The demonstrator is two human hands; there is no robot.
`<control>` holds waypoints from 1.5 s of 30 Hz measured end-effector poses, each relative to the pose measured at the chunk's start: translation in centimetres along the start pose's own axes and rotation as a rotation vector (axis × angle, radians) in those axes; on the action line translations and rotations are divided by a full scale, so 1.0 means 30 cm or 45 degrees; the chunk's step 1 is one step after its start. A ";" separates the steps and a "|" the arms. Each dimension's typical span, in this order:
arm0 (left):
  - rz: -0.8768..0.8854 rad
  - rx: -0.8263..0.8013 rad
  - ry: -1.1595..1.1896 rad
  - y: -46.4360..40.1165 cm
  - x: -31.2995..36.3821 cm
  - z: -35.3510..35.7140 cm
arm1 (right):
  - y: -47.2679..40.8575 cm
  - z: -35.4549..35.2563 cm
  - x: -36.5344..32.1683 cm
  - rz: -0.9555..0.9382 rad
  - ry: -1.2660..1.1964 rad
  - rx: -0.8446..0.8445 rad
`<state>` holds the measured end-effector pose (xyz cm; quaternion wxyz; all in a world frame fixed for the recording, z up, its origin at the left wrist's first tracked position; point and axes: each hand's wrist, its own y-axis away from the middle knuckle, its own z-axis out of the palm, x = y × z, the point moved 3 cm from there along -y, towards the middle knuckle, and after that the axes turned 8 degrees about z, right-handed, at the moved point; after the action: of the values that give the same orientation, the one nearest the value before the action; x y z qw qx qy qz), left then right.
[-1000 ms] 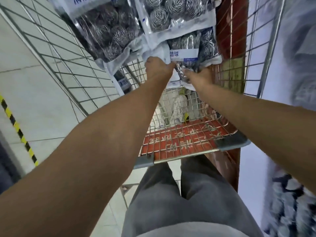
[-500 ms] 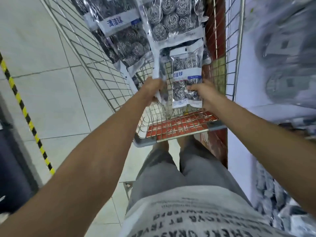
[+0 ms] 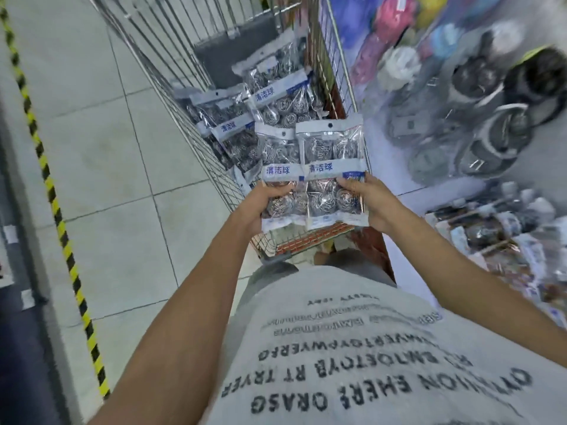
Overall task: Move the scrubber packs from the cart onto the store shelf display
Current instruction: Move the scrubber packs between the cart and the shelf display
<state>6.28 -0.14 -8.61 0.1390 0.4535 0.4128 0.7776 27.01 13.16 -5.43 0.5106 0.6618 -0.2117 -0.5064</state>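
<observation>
Left hand (image 3: 256, 207) grips one scrubber pack (image 3: 277, 176), right hand (image 3: 369, 204) another (image 3: 333, 167), above cart (image 3: 196, 139). I judge next: carry right to shelf (image 3: 491, 228).

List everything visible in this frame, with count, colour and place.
held scrubber packs: two, clear with white-blue labels, side by side above the cart's near end
scrubber packs in cart: several, exact count unclear, same kind, lying in the basket
cart: one, silver wire, ahead of the person
shelf display: blurred mixed goods, at right
floor tape: one yellow-black stripe, on the tiles at left
shirt: grey, printed lettering, bottom
left hand: grips the left pack
right hand: grips the right pack
</observation>
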 end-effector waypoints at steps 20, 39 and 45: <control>0.081 -0.510 -0.626 0.425 -0.102 0.422 | 0.681 -0.250 0.642 -0.297 -0.961 0.394; 0.099 -0.841 -1.076 0.893 -0.918 1.024 | 1.217 -0.650 1.707 -0.301 -1.536 0.867; 0.085 -0.843 -1.151 0.864 -1.035 1.159 | 1.228 -0.789 1.811 -0.298 -1.588 0.885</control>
<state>55.96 -16.61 1.58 0.4122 0.6866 0.0316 0.5980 78.32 -33.56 1.88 -0.0028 0.3921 -0.5402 -0.7446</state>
